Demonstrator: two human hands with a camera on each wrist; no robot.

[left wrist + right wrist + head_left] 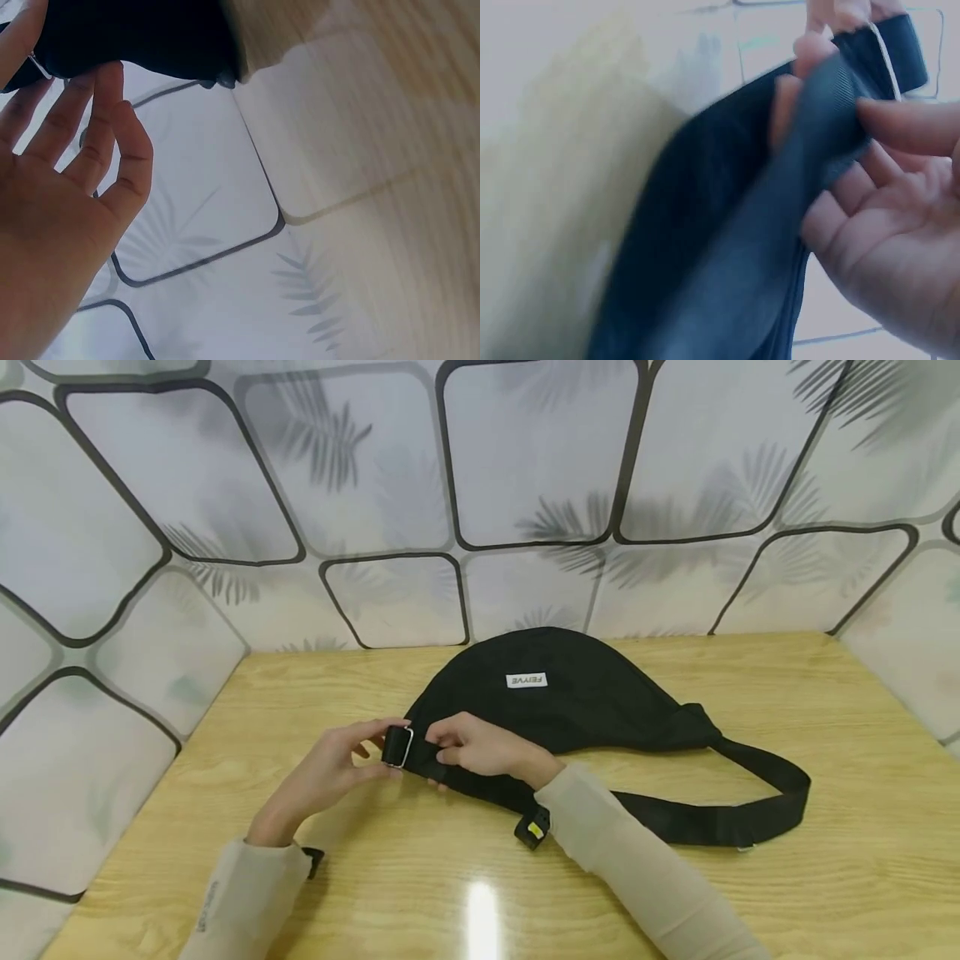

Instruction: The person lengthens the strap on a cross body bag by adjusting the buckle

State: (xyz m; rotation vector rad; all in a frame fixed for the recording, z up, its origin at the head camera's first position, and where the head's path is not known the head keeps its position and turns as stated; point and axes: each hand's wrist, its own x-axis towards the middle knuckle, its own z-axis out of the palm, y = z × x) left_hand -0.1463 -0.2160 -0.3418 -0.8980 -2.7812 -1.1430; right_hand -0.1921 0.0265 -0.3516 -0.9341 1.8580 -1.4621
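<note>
A black waist bag (pixel 555 702) with a small white label lies on the wooden table. At its left end, my left hand (pixel 330 772) pinches the looped black strap at a metal slider buckle (pixel 408 748), thumb below and fingers above. Just right of the buckle, my right hand (pixel 480 747) pinches the black webbing strap (pixel 832 105) between thumb and fingers. In the left wrist view, the left hand (pixel 67 172) shows its palm, and the dark bag hides part of its fingertips.
A black plastic clip (pixel 532 828) with a yellow mark lies beside the right sleeve. The rest of the strap (pixel 720 822) loops out to the right on the table (pixel 405 893). Patterned cloth walls (pixel 540 460) stand behind and at both sides.
</note>
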